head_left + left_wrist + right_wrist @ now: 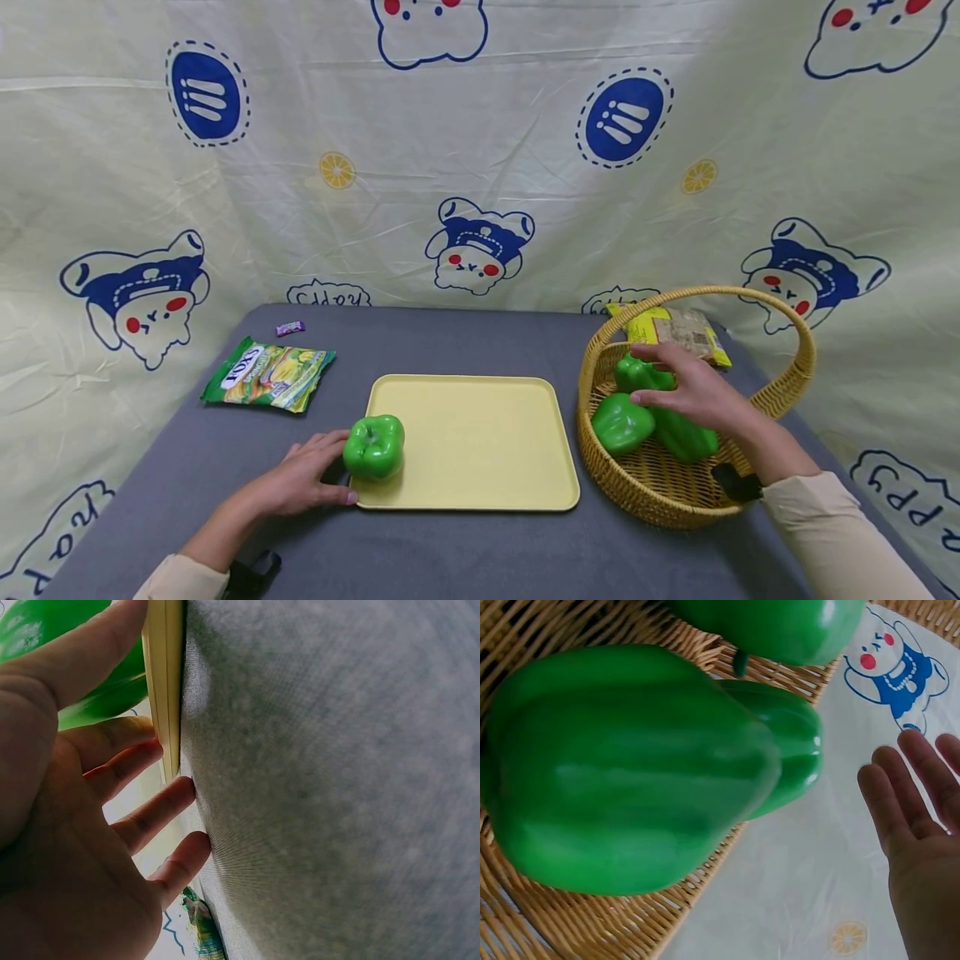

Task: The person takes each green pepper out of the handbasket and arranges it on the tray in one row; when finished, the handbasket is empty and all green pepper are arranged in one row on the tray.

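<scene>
On the left end of a pale yellow tray (480, 442) sits a green bell pepper (374, 447). My left hand (303, 475) is at the tray's left edge beside it; in the left wrist view its fingers (154, 814) are spread and fairly straight, some touching the tray's side. Whether they touch the pepper I cannot tell. Over the wicker basket (637, 500) reaches my right hand (701, 387), holding nothing, its fingers extended. Several green bell peppers lie inside the basket, among them one at the front left (622, 424) and a large one (630, 769) in the right wrist view.
A green snack bag (270, 375) and a small purple-wrapped sweet (290, 328) lie at the table's back left. Behind the basket rests a yellow packet (652, 325). The basket's tall handle (798, 367) arches up beside my right arm. A printed cloth hangs behind the grey table.
</scene>
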Motion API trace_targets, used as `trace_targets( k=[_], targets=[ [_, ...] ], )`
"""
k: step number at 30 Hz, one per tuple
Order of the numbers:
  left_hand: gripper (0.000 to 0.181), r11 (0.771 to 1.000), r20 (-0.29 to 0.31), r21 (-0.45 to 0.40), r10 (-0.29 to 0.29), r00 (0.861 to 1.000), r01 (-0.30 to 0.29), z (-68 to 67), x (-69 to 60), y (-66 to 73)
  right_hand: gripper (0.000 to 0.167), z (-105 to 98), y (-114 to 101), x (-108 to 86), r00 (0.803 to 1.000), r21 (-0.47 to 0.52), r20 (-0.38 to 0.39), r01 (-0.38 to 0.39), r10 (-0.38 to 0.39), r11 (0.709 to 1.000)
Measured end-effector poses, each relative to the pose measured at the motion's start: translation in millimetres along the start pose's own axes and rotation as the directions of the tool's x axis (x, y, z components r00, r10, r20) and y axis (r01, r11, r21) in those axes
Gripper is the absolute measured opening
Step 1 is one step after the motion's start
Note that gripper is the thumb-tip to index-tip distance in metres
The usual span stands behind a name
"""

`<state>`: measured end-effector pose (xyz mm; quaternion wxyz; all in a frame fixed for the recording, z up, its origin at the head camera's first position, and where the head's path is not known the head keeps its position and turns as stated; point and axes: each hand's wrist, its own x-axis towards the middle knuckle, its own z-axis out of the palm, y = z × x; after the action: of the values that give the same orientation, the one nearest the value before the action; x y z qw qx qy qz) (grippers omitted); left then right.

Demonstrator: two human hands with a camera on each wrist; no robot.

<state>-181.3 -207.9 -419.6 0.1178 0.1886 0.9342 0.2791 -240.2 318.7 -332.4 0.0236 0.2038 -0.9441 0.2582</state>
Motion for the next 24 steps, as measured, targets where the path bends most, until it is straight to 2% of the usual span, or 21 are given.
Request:
trace_targets(
  k=[11,17,24],
  targets=[
    [0.082,1.000,0.003,0.015,0.013,1.000,-0.013,-1.0,-0.9,1.2,0.070,11,10,1.2,0.991,0.005,0.126,0.042,-0.042,0.999],
    [0.083,1.000,0.004,0.004,0.008,1.000,-0.008,-0.3,0.0,0.5,0.071,12,10,-0.8,0.975,-0.043,0.219,0.035,-0.025,0.998],
    [0.083,1.000,0.000,0.007,0.009,1.000,-0.009,0.2,-0.3,-0.8,0.072,13,11,-1.1,0.960,-0.083,0.281,0.009,0.015,0.996]
  ],
)
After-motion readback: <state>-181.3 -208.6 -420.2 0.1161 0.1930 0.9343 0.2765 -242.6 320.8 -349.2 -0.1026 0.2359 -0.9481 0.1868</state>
